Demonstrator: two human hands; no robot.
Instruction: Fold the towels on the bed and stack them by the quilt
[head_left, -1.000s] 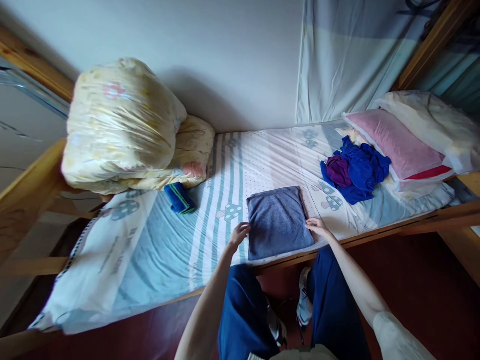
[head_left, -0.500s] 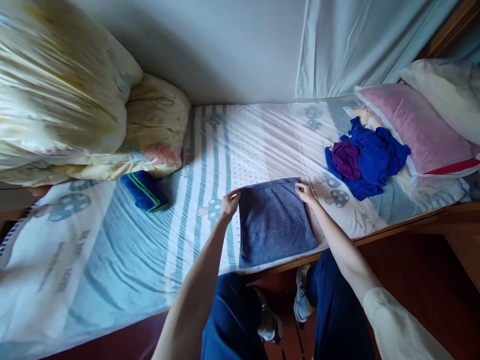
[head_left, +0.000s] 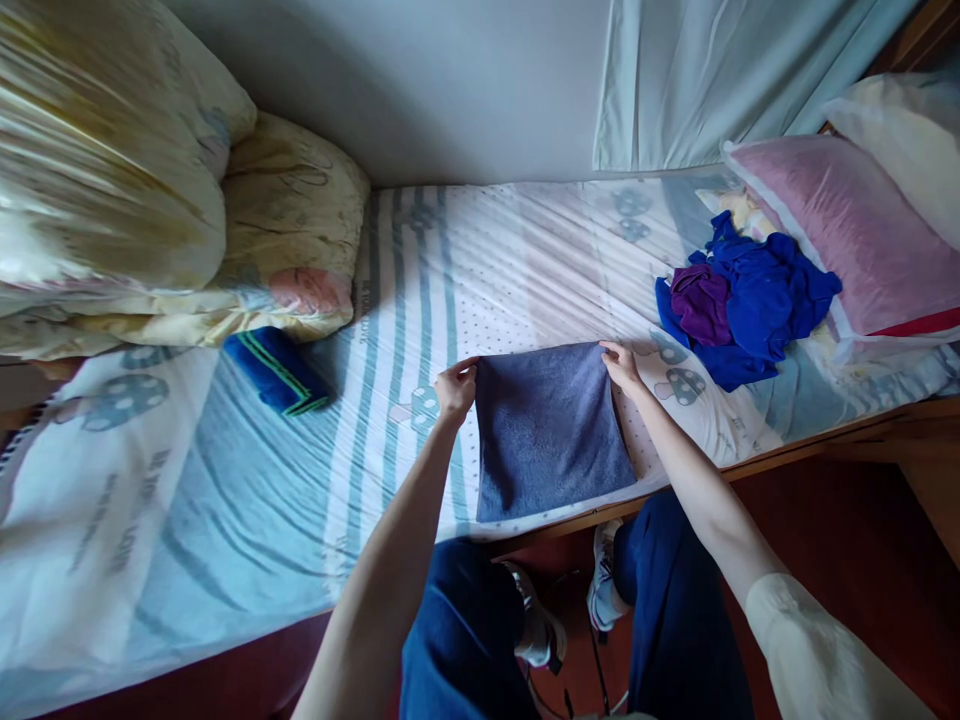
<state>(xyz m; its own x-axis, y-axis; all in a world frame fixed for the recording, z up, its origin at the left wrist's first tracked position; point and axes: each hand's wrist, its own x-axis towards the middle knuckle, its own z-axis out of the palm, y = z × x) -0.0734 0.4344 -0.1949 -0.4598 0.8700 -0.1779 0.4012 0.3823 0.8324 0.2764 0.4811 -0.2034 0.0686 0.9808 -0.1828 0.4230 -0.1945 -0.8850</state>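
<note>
A folded grey-blue towel [head_left: 551, 430] lies flat near the front edge of the bed [head_left: 225, 480]. My left hand [head_left: 454, 388] pinches its far left corner, fingers closed on the cloth. My right hand [head_left: 619, 364] grips the far right corner the same way. Both arms reach forward over the bed's edge. A heap of blue and purple clothes [head_left: 739, 310] sits to the right of the towel, against a pink pillow [head_left: 840, 235].
A rolled dark blue towel with green stripes [head_left: 276, 372] lies to the left, beside a bulky yellow bundled quilt [head_left: 150, 200]. A pale curtain [head_left: 720, 80] hangs at the back right. The wooden bed rail [head_left: 847, 430] runs along the front; red floor lies below.
My hands slid from the towel's near sides up to its far corners and closed on them. The view shifted left and closer to the bed.
</note>
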